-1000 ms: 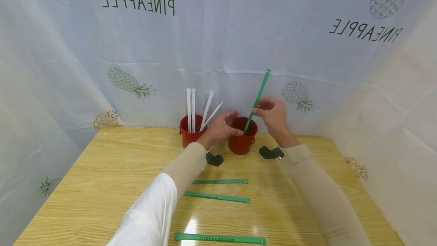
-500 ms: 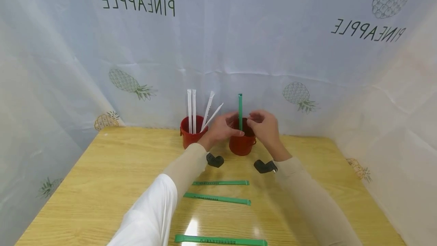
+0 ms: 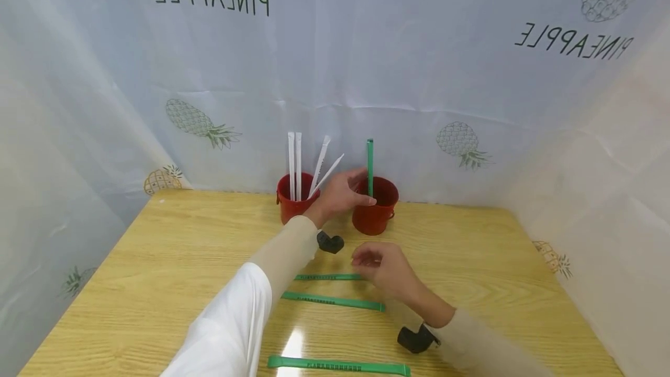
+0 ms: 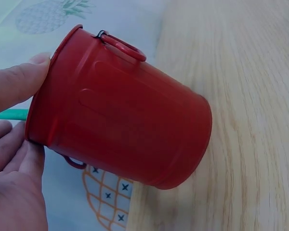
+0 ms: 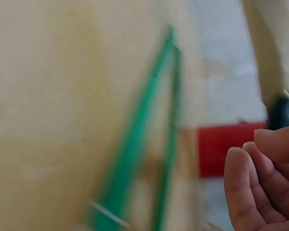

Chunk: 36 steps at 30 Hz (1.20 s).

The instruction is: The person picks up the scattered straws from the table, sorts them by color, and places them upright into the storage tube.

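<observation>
With thumb and fingers at its rim, my left hand (image 3: pixel 340 195) (image 4: pixel 19 159) grips the right-hand red bucket (image 3: pixel 373 220) (image 4: pixel 130 115). One green straw (image 3: pixel 370 167) stands upright inside that bucket. My right hand (image 3: pixel 389 272) (image 5: pixel 265 183) is over the table, loosely bent and holding nothing, beside the right end of the farthest lying green straw (image 3: pixel 327 277). Two more green straws lie nearer the front, a middle one (image 3: pixel 335 301) and a near one (image 3: pixel 340 365). Both wrists carry black camera mounts.
Left of the gripped bucket stands another red bucket (image 3: pixel 291 209), with several white straws (image 3: pixel 299 164) leaning in it. A pale curtain (image 3: pixel 335 74) printed with pineapples hangs behind the wooden table (image 3: pixel 183 260) and along both sides.
The green straw now stands in the bucket, released by my right hand, which has drawn back toward the lying straws. My left hand has stayed on the rim.
</observation>
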Each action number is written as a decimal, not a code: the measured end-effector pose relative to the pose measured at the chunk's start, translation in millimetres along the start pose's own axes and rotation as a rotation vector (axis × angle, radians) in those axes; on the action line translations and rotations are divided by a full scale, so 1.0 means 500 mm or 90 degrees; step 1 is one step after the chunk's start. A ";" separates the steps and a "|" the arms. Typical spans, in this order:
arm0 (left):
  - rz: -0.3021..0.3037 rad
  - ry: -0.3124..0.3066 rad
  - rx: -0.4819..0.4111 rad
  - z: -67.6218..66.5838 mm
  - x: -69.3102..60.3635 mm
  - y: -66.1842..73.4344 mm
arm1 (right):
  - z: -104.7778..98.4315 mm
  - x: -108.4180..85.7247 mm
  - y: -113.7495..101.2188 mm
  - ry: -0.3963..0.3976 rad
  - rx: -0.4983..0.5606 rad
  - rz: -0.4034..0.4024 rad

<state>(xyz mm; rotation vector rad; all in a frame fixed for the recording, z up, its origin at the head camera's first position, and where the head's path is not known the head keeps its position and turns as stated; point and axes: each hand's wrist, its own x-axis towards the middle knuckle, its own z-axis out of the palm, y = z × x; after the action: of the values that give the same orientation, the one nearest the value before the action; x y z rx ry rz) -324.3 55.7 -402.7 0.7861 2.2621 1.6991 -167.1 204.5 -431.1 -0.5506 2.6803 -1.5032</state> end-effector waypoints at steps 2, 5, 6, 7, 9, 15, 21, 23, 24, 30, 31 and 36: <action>-0.001 0.002 0.004 0.002 0.000 0.000 | 0.022 -0.018 0.006 -0.044 0.003 -0.002; 0.003 0.007 -0.002 0.004 -0.001 -0.002 | 0.046 -0.032 0.013 -0.090 -0.009 -0.003; 0.004 0.008 -0.006 0.004 -0.001 -0.003 | 0.052 -0.034 0.015 -0.102 -0.013 -0.008; 0.005 0.008 -0.008 0.004 -0.002 -0.003 | 0.056 -0.036 0.017 -0.111 -0.021 -0.011; 0.007 0.005 -0.011 0.003 -0.004 -0.003 | 0.063 -0.037 0.021 -0.125 -0.032 -0.018; 0.028 -0.002 -0.006 0.001 -0.003 -0.004 | 0.072 -0.036 0.031 -0.154 -0.054 -0.016; 0.022 0.001 -0.005 0.000 -0.004 -0.001 | 0.073 -0.032 0.035 -0.184 -0.084 -0.032; 0.022 0.002 -0.011 0.000 -0.004 0.000 | 0.071 -0.031 0.030 -0.207 -0.107 -0.043; 0.022 0.002 -0.012 0.000 -0.004 0.001 | 0.070 -0.031 0.027 -0.222 -0.127 -0.050; 0.012 0.001 -0.012 0.000 -0.004 -0.001 | 0.066 -0.035 -0.014 -0.325 -0.335 -0.093; 0.008 0.002 -0.012 0.000 -0.004 -0.003 | 0.067 -0.036 -0.021 -0.342 -0.361 -0.094; -0.009 0.008 -0.013 0.002 -0.003 -0.003 | 0.064 -0.043 -0.041 -0.394 -0.406 -0.072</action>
<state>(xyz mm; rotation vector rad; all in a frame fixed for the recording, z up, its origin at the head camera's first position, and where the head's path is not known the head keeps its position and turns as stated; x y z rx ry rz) -323.1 55.6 -404.4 0.7552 2.2502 1.7220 -134.8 175.1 -434.5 -0.9947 2.5626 -0.3304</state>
